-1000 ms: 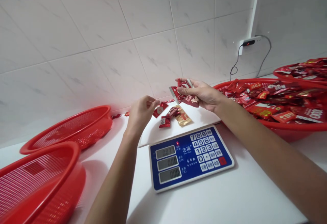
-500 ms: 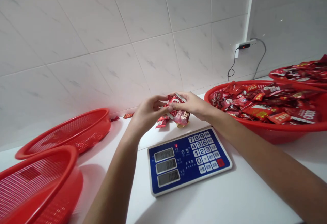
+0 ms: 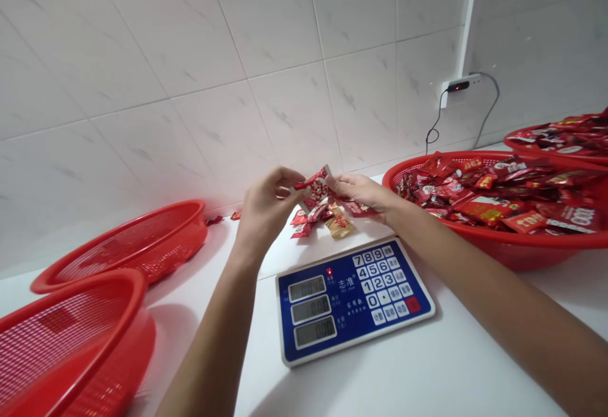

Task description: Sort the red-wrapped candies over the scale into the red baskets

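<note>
Pulled slightly apart since before, left hand [image 3: 266, 206] and right hand [image 3: 365, 192] each pinch one red packet [image 3: 314, 187] tightly above the scale [image 3: 354, 296].

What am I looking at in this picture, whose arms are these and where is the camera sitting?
There is no machine here. These are one person's two bare arms, filmed by a camera worn on their head that looks forward and down. That is why the left hand comes in from the lower left and the right hand from the lower right. The fingers of both hands pinch a red and white packet between them. The right hand seems to hold a few more underneath. Below them a small heap of packets lies on the white plate of an electronic scale with a blue keypad. To the right stands a full red basket of similar packets. To the left are a far mesh basket and a near mesh basket.
</note>
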### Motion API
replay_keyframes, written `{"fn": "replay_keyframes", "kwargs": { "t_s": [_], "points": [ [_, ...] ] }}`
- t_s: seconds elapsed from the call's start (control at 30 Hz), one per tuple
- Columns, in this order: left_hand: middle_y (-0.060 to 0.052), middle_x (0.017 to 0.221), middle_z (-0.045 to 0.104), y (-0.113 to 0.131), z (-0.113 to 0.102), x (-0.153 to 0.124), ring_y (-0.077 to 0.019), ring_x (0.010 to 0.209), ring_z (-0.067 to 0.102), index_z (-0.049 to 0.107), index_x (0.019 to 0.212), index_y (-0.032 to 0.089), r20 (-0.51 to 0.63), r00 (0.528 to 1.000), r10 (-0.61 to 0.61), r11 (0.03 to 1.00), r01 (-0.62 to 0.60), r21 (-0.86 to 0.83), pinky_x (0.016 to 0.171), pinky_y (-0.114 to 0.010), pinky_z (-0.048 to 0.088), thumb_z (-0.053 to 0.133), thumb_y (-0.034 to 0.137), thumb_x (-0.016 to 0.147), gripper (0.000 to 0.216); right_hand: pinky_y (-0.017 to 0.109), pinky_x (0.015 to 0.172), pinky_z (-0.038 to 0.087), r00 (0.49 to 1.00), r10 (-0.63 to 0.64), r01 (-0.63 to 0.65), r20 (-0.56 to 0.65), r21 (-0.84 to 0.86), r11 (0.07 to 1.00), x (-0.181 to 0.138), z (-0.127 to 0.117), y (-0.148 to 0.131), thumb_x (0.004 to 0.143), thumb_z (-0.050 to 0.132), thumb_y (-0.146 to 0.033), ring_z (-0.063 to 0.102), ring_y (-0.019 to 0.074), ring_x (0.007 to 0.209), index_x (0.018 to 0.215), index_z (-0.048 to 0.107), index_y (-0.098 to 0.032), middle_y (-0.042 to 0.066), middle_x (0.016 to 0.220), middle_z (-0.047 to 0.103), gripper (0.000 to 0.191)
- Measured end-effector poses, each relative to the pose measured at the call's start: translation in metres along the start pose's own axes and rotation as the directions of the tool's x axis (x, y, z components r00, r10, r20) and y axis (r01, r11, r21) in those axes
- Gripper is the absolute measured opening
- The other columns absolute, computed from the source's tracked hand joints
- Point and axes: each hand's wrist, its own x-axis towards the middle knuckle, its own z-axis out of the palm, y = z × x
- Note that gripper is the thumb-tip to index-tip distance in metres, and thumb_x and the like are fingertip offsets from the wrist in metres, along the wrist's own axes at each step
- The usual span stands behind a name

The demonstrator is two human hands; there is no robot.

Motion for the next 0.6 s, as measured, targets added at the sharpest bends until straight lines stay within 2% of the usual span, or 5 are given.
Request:
{"fn": "replay_keyframes", "kwargs": {
  "t_s": [0.1,0.23,0.3,0.43,0.6],
  "points": [
    [0.0,0.084,0.074,0.007,0.002,-0.004,-0.0138,0.071,0.064,0.067,0.088,0.022,-0.192,0.953,0.235,0.953,-0.187,0.238,0.065,-0.026,0.048,0.067,0.014,0.076,0.014,0.018,0.05,0.045,0.998,0.045,-0.042,-0.05,0.063,0.997,0.0,-0.004,-0.006,0.082,0.073,-0.04,0.054,0.0091,0.059,0.083,0.061,-0.016,0.003,0.071,0.061,0.027],
    [0.0,0.088,0.074,0.008,0.003,-0.005,-0.0145,0.081,0.066,0.073,0.085,0.024,0.072,0.905,0.419,0.869,-0.422,0.257,0.074,-0.026,0.049,0.065,0.015,0.08,0.013,0.014,0.043,0.037,0.997,0.062,-0.059,-0.046,0.063,0.996,-0.002,-0.004,-0.011,0.084,0.071,-0.026,0.05,0.0054,0.053,0.084,0.057,-0.016,0.001,0.069,0.061,0.018],
    [-0.001,0.091,0.075,0.005,0.001,-0.003,-0.0164,0.086,0.067,0.074,0.086,0.025,0.216,0.92,0.327,0.927,-0.356,0.114,0.078,-0.027,0.051,0.066,0.023,0.082,0.009,0.014,0.046,0.04,0.995,0.046,-0.044,-0.084,0.024,0.999,-0.002,-0.003,-0.011,0.083,0.069,-0.012,0.054,0.0058,0.053,0.09,0.054,-0.018,-0.001,0.068,0.061,0.018],
    [-0.008,0.098,0.075,-0.008,-0.004,0.003,-0.0223,0.09,0.068,0.072,0.095,0.022,0.169,0.985,0.032,0.999,-0.034,0.014,0.078,-0.034,0.053,0.068,0.048,0.079,0.031,0.023,0.059,0.052,0.995,-0.017,0.012,-0.099,-0.053,0.999,-0.001,-0.002,-0.007,0.078,0.07,-0.004,0.064,0.0127,0.062,0.096,0.05,-0.022,-0.001,0.073,0.066,0.032],
    [-0.006,0.071,0.07,-0.023,-0.002,0.007,-0.0207,0.068,0.064,0.071,0.08,0.017,0.445,0.889,-0.108,0.993,0.075,0.091,0.061,-0.031,0.049,0.063,0.056,0.079,0.04,0.025,0.055,0.053,0.995,-0.1,0.093,-0.026,-0.196,0.976,-0.001,0.0,-0.001,0.079,0.068,-0.003,0.062,0.012,0.056,0.094,0.047,-0.023,-0.005,0.067,0.063,0.033]
  ]
}}
